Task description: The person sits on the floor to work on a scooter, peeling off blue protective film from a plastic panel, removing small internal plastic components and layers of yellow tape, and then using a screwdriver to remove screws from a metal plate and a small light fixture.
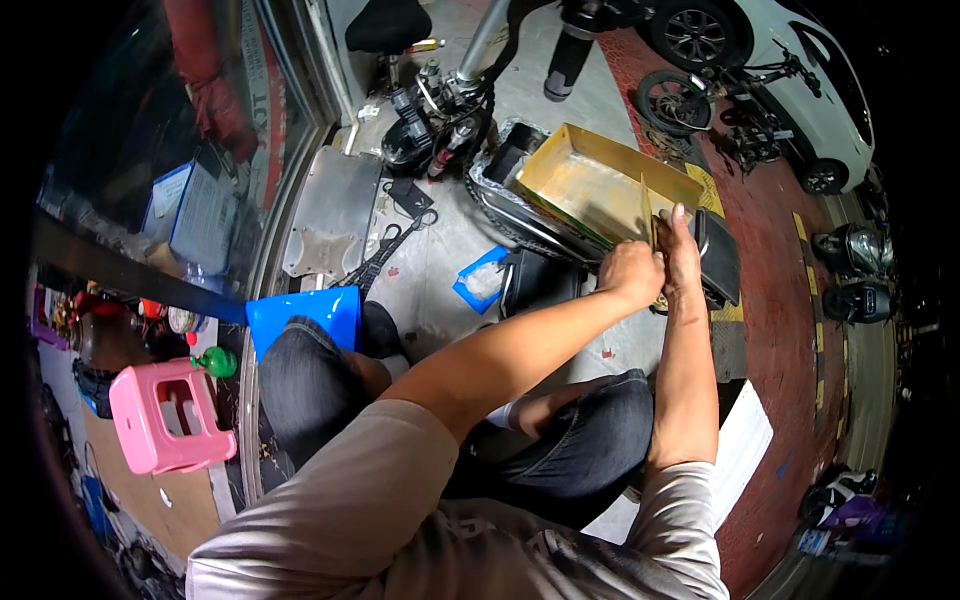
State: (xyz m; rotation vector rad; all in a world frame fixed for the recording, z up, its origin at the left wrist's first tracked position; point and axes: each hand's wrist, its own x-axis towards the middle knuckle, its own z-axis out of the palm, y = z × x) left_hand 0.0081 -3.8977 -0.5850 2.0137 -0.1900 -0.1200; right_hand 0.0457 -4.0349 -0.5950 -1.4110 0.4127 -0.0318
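- Meeting at the right end of an open yellow-brown box (572,188), the person's two hands are close together, low over the near corner.
- Left hand (632,273): fingers curled into a fist beside the box's near edge; the contents of the grip are hidden, so cannot tell what it is clamped on.
- Right hand (680,248): just beside the left, fingers pointing up and away from the person, palm side partly turned to the left hand; cannot tell whether anything is pinched there.
- Thin yellowish flap (646,207): upright, directly beyond the fist, within the box outline.
- Box position: ahead of the person and right of centre, set at a slant; its inside is pale and stained. A dark tyre (508,226) shows below its near left side.
- Black case (545,283): on the near side of the box, left of the left hand. Blue tray (464,292) with whitish contents just left of the case, on the grey floor (425,300).
- Black panel (721,262): right of the right hand.
- Left side: metal plate (333,212), blue sheet (292,312) by the left knee, pink stool (140,420), green bottle (219,362) near its top.
- Far right: folding bike (678,104) near a white car (822,88).
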